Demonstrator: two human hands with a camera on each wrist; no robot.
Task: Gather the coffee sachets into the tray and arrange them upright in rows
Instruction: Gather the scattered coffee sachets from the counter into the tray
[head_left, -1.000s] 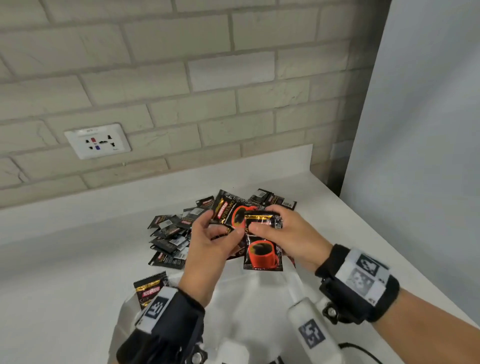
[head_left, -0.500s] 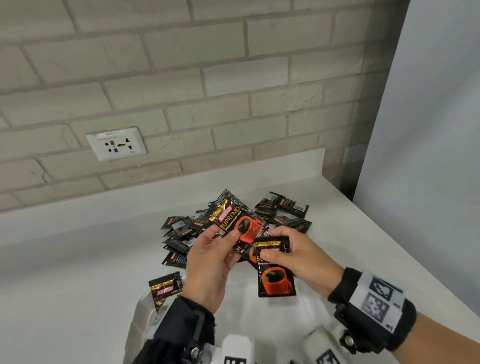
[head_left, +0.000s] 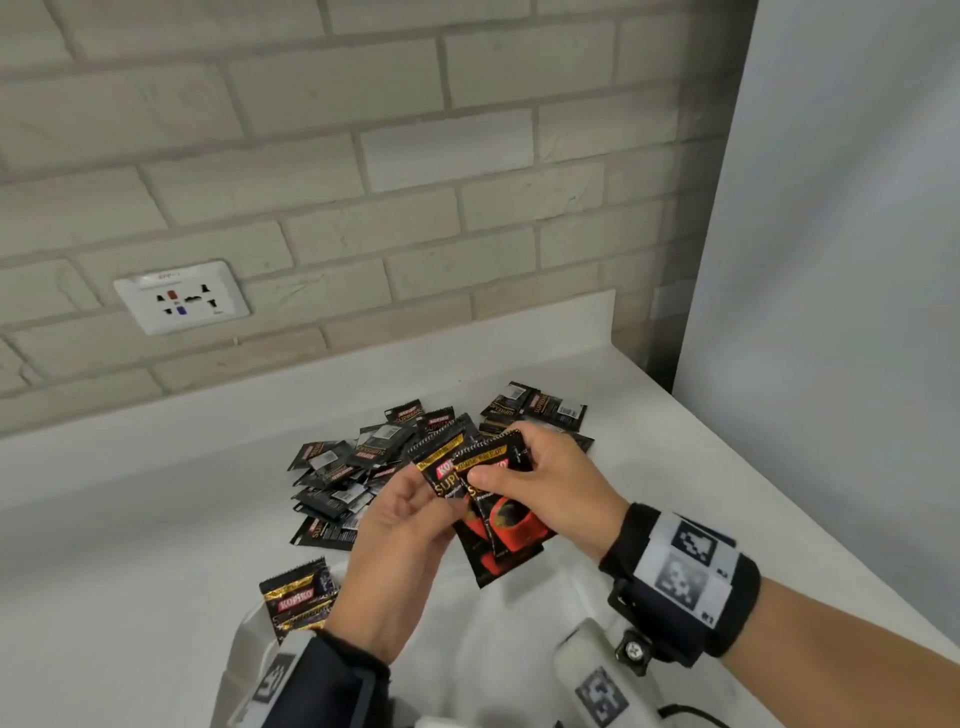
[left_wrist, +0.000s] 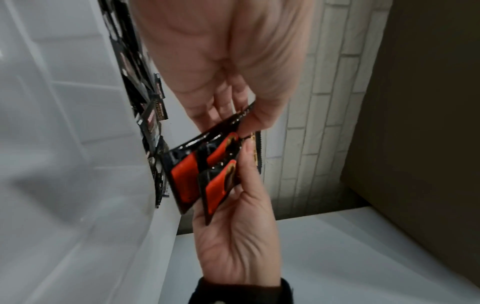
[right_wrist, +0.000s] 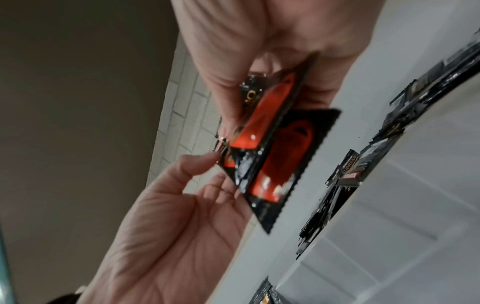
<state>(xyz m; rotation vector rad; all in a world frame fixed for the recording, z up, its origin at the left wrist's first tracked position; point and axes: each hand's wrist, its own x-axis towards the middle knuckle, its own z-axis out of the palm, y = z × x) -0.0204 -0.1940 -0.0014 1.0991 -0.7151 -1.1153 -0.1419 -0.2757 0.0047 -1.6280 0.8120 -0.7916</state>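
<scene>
Wall socket (head_left: 182, 297): on the brick wall, far left, above the table (head_left: 104, 545).
Single sachet (head_left: 297, 597): upright at the left edge of the white tray (head_left: 519, 649), beside the left wrist.
Loose sachets (head_left: 353, 467): a black heap lying flat on the table beyond the tray, behind both hands.
Left hand (head_left: 395, 551): over the tray, fingers and thumb pinching the left edge of the held sachets (head_left: 498, 525).
Held sachets: overlapping, red cup print facing up, raised above the tray between the two hands.
Right hand (head_left: 550, 488): thumb on the front sachet's face, fingers curled behind it, close against the left hand.
</scene>
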